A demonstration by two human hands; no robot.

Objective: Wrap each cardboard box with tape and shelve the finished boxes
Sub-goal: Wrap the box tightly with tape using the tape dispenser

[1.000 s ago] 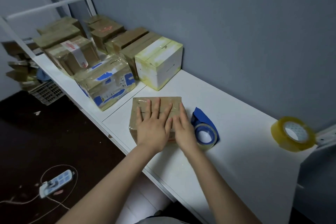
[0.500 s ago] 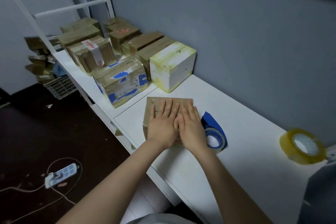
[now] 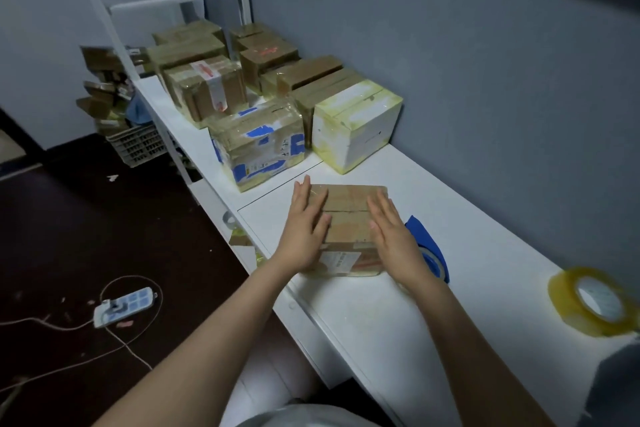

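A small brown cardboard box point(image 3: 348, 215), wrapped in clear tape, lies flat on the white table point(image 3: 433, 305). My left hand point(image 3: 304, 229) presses its left side with straight fingers. My right hand point(image 3: 394, 236) lies flat along its right edge. Just right of the box sits a blue tape dispenser point(image 3: 429, 253), partly hidden by my right hand. A roll of yellowish clear tape point(image 3: 594, 302) stands at the table's right end.
Several taped boxes point(image 3: 258, 142) crowd the white shelf point(image 3: 152, 97) at the back left, a white-and-yellow one point(image 3: 356, 125) nearest me. A grey wall runs behind. On the dark floor lie a power strip point(image 3: 124, 305) with its cord and a plastic crate point(image 3: 138, 146).
My two hands, side by side on the box top before, have slid apart to its left and right sides. The view has shifted left.
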